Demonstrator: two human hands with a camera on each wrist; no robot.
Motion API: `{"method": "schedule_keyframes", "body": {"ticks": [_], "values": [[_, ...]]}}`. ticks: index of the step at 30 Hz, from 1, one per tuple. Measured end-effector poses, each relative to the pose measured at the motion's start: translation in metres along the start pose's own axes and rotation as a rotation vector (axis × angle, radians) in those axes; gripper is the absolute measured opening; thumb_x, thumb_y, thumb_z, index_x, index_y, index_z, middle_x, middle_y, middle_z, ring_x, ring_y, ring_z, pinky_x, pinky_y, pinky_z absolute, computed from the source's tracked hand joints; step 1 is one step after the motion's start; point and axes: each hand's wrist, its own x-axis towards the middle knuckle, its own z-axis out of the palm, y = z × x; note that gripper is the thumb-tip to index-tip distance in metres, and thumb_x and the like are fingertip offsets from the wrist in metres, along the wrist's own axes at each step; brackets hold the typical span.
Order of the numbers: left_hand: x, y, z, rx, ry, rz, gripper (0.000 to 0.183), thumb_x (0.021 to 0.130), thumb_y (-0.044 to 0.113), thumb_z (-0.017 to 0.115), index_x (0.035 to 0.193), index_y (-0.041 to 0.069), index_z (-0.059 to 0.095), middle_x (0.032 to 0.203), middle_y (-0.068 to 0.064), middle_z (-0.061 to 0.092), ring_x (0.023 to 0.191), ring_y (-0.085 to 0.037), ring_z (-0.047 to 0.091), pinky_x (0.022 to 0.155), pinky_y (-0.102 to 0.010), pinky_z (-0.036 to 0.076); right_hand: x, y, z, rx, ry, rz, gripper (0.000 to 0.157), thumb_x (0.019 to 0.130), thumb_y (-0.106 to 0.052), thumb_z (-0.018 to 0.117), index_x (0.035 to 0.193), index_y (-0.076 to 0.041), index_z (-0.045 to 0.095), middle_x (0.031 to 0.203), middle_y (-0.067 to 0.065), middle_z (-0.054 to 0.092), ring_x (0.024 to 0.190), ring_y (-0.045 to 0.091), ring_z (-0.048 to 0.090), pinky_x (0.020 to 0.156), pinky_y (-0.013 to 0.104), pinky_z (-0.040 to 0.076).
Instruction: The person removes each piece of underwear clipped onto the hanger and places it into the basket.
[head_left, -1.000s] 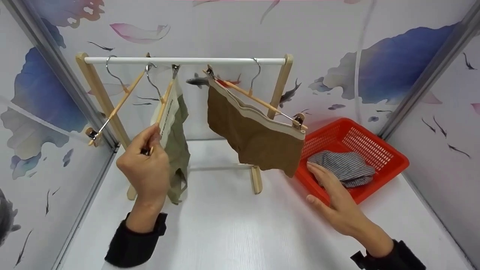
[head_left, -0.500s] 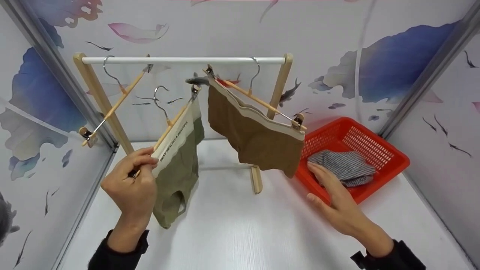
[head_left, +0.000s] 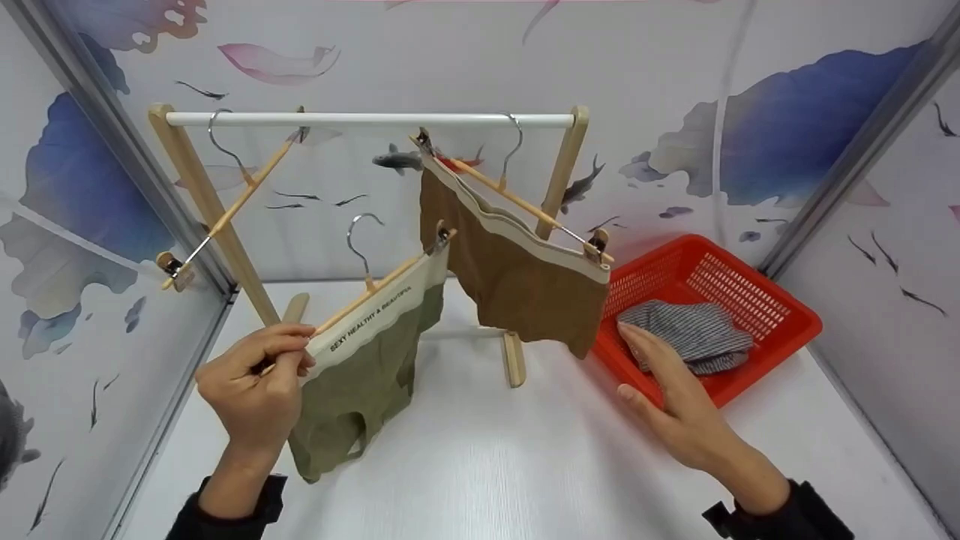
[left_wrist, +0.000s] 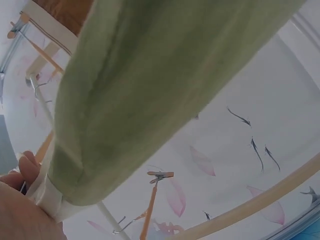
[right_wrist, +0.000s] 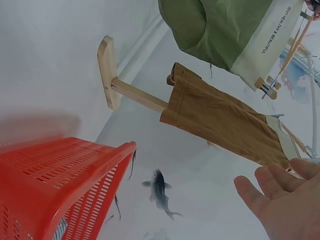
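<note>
My left hand [head_left: 255, 390] pinches the near end of a wooden clip hanger [head_left: 367, 292], off the rail with its metal hook free. Green underpants [head_left: 360, 390] with a pale lettered waistband hang clipped from it; in the left wrist view the green cloth [left_wrist: 150, 100] covers much of the picture. My right hand [head_left: 682, 412] is held with straight fingers beside the red basket [head_left: 780, 352], holding nothing. Inside that basket lies a folded grey striped cloth [head_left: 686, 334]. Brown underpants [head_left: 517, 285] hang from a second clip hanger [head_left: 510, 196] on the rail.
A white rail [head_left: 360, 119] on wooden posts [head_left: 564, 169] spans the back of the white table [head_left: 480, 465]. Another clip hanger [head_left: 232, 206], bare of clothes, hooks on its left part. Patterned walls [head_left: 637, 60] enclose the table on the sides.
My left hand has drawn the hanger with the green underpants off the rail, down and toward me, turning the lettered waistband into view. My right hand has stayed nearly still.
</note>
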Motion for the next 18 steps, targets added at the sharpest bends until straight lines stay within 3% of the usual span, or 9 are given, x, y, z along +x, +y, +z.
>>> {"method": "schedule_keyframes", "body": {"ticks": [6, 9, 13, 18], "values": [[-0.004, -0.005, -0.002, -0.178, -0.094, 0.061, 0.028, 0.069, -0.032, 0.053, 0.061, -0.011, 0.069, 0.069, -0.021, 0.071, 0.065, -0.012, 0.072, 0.055, -0.016, 0.054, 0.000, -0.001, -0.001, -0.012, 0.001, 0.000, 0.074, 0.098, -0.012, 0.071, 0.163, -0.019, 0.037, 0.165, 0.006, 0.039, 0.147, 0.021, 0.035, 0.116, 0.065, 0.032], [-0.006, -0.005, -0.003, -0.268, -0.130, 0.076, 0.028, 0.068, -0.033, 0.052, 0.061, -0.012, 0.068, 0.068, -0.023, 0.070, 0.062, -0.014, 0.071, 0.055, -0.017, 0.055, 0.001, -0.002, -0.002, -0.034, 0.018, -0.019, 0.076, 0.096, -0.011, 0.073, 0.163, -0.018, 0.038, 0.164, 0.007, 0.040, 0.147, 0.021, 0.036, 0.121, 0.042, 0.029], [-0.009, -0.004, -0.003, -0.389, -0.179, 0.068, 0.028, 0.069, -0.035, 0.048, 0.064, -0.015, 0.067, 0.070, -0.024, 0.070, 0.057, -0.015, 0.069, 0.054, -0.019, 0.055, 0.003, -0.005, -0.003, -0.038, 0.022, -0.045, 0.079, 0.094, -0.010, 0.076, 0.163, -0.016, 0.038, 0.163, 0.007, 0.042, 0.145, 0.020, 0.039, 0.115, 0.015, 0.023], [-0.012, -0.002, 0.001, -0.482, -0.240, 0.043, 0.030, 0.070, -0.036, 0.046, 0.065, -0.014, 0.067, 0.071, -0.023, 0.070, 0.056, -0.018, 0.068, 0.050, -0.021, 0.054, 0.009, -0.010, -0.003, -0.014, 0.029, -0.122, 0.082, 0.090, -0.006, 0.078, 0.162, -0.011, 0.039, 0.162, 0.007, 0.043, 0.144, 0.019, 0.042, 0.114, 0.014, 0.028]]}}
